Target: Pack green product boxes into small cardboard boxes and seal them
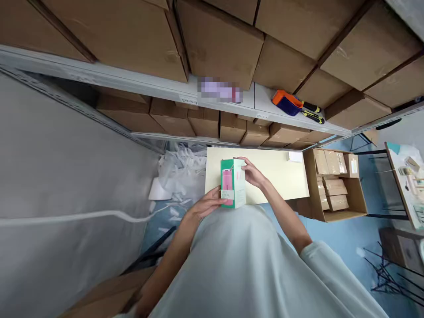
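Note:
Between my two hands is a green and white product box (233,183) with a pink item pictured on its front. My left hand (210,203) grips its lower left side, the fingers partly behind the box and the thumb on the front. At the upper right edge, my right hand (252,172) is closed on the box. The box stands upright close to my body, over the near side of the pale table (281,185). What the pictured item is, I cannot make out.
An open carton (359,198) with several brown boxes stands right of the table. Crumpled white plastic (180,170) lies at the left. Overhead, a shelf (139,88) bears large cartons and an orange and blue tape dispenser (287,103). A small white box (294,157) sits on the table.

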The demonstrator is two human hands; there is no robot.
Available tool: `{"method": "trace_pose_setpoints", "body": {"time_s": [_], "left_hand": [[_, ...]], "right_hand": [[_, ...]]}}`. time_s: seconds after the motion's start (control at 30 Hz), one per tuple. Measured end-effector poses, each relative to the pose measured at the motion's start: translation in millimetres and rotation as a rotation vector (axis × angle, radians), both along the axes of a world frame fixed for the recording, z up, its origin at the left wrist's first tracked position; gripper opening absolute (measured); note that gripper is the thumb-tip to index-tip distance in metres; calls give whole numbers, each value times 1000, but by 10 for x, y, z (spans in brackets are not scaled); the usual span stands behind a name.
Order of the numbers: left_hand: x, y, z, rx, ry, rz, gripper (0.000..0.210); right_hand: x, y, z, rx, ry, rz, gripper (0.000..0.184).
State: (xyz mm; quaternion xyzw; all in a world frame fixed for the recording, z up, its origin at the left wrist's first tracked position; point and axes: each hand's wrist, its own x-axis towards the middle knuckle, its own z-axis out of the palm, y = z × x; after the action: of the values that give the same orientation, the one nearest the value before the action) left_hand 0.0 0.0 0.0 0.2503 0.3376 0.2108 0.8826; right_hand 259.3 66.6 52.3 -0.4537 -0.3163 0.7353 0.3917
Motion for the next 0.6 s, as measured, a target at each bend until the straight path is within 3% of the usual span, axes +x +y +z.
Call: {"method": "trace_pose_setpoints", "body": {"time_s": [0.17,0.27,0.43,0.6], "left_hand": [[33,86,-171,103,130,193,94],[37,144,-323,181,225,304,96],[30,201,-585,131,324,353,104],[92,290,-870,5,426,345,96]], "right_hand": [[-127,9,122,277,-254,99,56],[-172,13,41,390,-356,155,54],[-200,178,-423,341,-457,91,57],[-388,509,-958,131,-520,-20,61]]}}
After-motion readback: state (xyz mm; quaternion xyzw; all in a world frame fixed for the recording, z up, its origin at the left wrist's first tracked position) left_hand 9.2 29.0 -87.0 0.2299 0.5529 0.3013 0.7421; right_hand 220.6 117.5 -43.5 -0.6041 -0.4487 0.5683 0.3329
